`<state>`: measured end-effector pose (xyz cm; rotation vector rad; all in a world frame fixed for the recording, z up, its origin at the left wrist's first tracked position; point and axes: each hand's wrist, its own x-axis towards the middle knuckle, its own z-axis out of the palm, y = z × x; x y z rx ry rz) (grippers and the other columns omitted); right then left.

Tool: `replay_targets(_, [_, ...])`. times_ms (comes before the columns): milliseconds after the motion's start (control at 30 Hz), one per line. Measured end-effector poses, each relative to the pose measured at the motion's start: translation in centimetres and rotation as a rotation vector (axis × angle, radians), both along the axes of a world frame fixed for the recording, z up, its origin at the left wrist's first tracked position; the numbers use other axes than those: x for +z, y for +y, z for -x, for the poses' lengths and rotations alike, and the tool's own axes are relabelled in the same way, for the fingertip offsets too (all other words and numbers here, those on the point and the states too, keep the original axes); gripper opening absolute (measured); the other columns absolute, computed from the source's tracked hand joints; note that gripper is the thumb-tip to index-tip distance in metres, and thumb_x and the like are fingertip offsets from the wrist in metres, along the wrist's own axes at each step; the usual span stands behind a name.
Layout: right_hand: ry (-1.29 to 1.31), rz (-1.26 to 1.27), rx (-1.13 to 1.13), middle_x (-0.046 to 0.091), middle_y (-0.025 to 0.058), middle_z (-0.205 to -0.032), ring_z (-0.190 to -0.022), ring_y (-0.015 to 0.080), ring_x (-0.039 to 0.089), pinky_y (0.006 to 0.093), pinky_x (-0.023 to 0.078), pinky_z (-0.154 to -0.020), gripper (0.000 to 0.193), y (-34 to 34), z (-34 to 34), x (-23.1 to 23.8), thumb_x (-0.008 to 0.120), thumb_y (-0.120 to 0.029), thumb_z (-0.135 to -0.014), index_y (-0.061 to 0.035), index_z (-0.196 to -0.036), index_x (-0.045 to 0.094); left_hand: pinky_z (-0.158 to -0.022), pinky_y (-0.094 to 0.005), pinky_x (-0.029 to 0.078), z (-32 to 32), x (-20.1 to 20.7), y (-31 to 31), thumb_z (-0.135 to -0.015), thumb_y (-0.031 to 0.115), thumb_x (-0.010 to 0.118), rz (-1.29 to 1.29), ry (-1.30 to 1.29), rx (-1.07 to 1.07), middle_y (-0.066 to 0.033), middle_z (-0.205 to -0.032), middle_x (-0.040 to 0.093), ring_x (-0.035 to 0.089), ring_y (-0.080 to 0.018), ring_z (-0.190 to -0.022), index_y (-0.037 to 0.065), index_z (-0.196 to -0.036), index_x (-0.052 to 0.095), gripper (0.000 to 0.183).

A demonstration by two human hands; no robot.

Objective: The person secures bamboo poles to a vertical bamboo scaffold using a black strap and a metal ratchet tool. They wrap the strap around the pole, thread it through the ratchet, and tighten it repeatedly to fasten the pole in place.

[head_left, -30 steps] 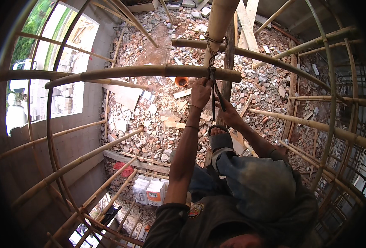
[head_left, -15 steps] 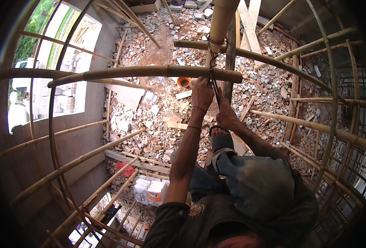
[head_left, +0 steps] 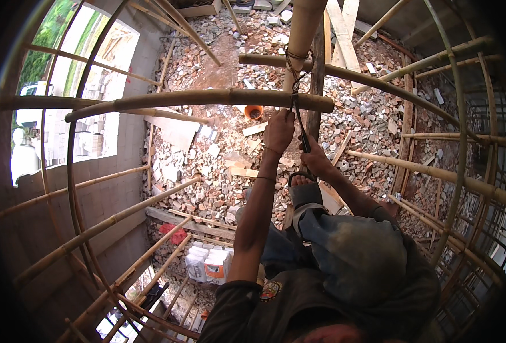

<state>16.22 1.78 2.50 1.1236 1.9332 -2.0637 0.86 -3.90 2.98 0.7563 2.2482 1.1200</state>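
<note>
Black strap (head_left: 301, 127) hanging below bamboo pole (head_left: 207, 98), looking light, pliable; my right hand (head_left: 317, 160) gripping lower part, likeliest hold; left hand (head_left: 279, 131) nearing pole, grasp unclear.

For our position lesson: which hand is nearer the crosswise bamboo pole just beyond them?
Left. The left hand is close beside the pole; the right hand is farther back.

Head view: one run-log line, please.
left hand: at crosswise bamboo pole | right hand: gripping dark strip | orange bucket: on rubble below
</note>
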Motion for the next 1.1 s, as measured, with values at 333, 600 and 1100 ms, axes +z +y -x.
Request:
replay_targets(333, [0.386, 1.049, -0.381, 0.045, 0.0022, -0.092, -0.071, 0.0106, 0.045, 0.0245, 0.041, -0.060, 0.055, -1.2, -2.0, 3.0, 0.040, 0.007, -0.068, -0.0065, -0.121, 0.045, -0.096, -0.0443, 0.047, -1.8, -0.1, 0.0, -0.096, 0.061, 0.037, -0.820, -1.654, -0.049, -0.0203, -0.122, 0.060, 0.059, -0.0327, -0.112, -0.002, -0.132, 0.048, 0.074])
replay_targets(600, [0.532, 1.383, -0.258, 0.043, 0.0002, -0.090, -0.072, 0.0126, 0.047, 0.0312, 0.045, -0.070, 0.057, 0.2, -3.4, 3.3, 0.051, -0.001, -0.072, -0.0085, -0.128, 0.044, -0.090, -0.0439, 0.048, -1.3, 0.0, 3.4, -0.099, 0.040, 0.046, -0.682, -1.668, -0.150, -0.0139, -0.101, 0.062, 0.060, -0.0276, -0.097, 0.000, -0.111, 0.055, 0.043])
replay_targets(1100, [0.000, -0.086, 0.057, 0.058, 0.0095, -0.095, -0.077, 0.0205, 0.063, 0.0337, 0.053, -0.070, 0.075, 0.7, -4.5, 1.0, 0.083, -0.027, -0.071, 0.0032, -0.126, 0.041, -0.044, -0.0305, 0.043, -4.4, -1.1, 4.8, -0.087, 0.025, 0.061, -0.364, -0.744, 0.241, -0.0024, -0.052, 0.054, 0.053, -0.0117, -0.046, 0.003, -0.064, 0.056, 0.032])
